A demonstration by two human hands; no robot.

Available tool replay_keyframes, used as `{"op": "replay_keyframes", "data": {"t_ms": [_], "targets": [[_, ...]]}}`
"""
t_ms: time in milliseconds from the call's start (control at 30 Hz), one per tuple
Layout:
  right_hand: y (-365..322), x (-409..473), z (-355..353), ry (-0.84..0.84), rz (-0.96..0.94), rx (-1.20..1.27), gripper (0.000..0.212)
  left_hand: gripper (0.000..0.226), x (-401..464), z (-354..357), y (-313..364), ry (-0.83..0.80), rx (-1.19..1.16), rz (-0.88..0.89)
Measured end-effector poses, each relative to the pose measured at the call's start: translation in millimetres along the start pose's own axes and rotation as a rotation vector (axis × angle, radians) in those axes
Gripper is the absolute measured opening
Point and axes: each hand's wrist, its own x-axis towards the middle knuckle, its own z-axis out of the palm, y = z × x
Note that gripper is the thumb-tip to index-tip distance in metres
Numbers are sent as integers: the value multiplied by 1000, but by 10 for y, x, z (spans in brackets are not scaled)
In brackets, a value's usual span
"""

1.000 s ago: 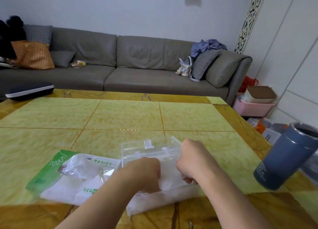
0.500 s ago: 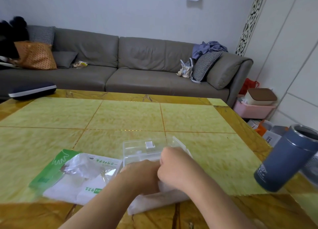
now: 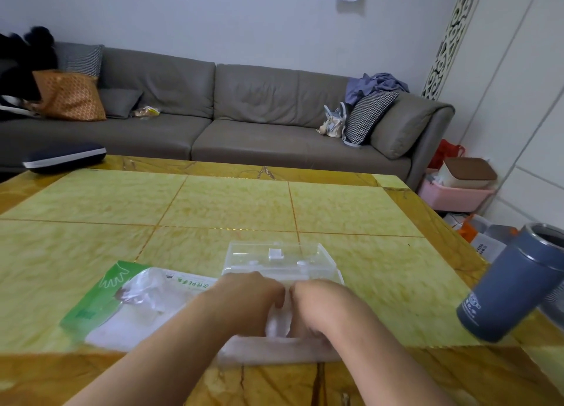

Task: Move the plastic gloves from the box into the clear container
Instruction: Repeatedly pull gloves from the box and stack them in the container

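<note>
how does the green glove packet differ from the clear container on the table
The glove packet is a soft, crumpled bag printed green and white, lying flat; the clear container is a rigid, see-through box that stands taller. The packet lies untouched to the left, while both hands, left and right, work at the container. Both rest on the yellow table.

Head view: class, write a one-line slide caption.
Both hands, left hand and right hand, press plastic gloves into the clear container on a yellow table.
</note>
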Motion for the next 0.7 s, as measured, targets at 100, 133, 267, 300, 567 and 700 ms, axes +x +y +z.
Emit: {"op": "replay_keyframes", "data": {"t_ms": [100,133,267,300,567,700], "targets": [[-48,71,26,-18,-52,-1,40,44,38,-46,28,-104,20,-3],[-76,74,30,-34,-57,3,34,42,42,-80,33,-144,12,0],[-92,36,25,2,-49,-9,24,36,-20,-151,-29,-109,-101,32],[-80,51,42,54,-3,-4,30,36,-68,-151,-89,-28,-195,26],[-252,-220,7,634,-4,40,22,19,-839,-87,-757,857,-627,-261],[-550,-270,119,826,-342,114,40,34,-1104,71,-1241,543,-436,-346]]}}
